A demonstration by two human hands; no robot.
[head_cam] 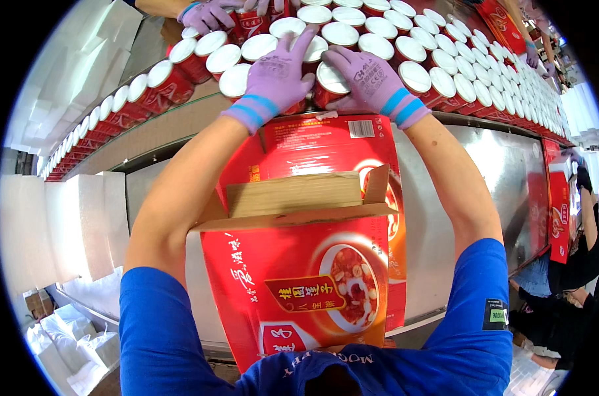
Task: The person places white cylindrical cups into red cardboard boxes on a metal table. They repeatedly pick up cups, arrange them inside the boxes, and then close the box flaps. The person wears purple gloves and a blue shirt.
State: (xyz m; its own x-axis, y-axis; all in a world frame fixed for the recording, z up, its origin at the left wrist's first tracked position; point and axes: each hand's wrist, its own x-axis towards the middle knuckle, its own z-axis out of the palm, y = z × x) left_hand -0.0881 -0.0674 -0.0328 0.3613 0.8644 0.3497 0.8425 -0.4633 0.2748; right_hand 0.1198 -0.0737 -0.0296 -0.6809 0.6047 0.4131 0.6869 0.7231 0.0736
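My left hand [282, 74], in a purple coated glove with blue cuff bands, lies over the near cans with its fingers spread. A white can lid [315, 49] shows beside its fingers; what its palm touches is hidden. My right hand [371, 81], gloved alike, curls around the side of a red can with a white lid [332, 79], thumb low in front and fingers behind. Just below both hands stands an open red printed carton [299, 277], its brown flap [294, 195] raised. Another red cardboard panel [324, 141] lies behind it, against the cans.
Rows of red cans [470, 89] fill the raised surface ahead, and a single line [111, 106] curves away left. White foam blocks [86, 222] stand at left. A metal table [477, 163] extends right. Across the cans are another person's gloved hands [208, 17]; other people work at right beside a red carton [559, 213].
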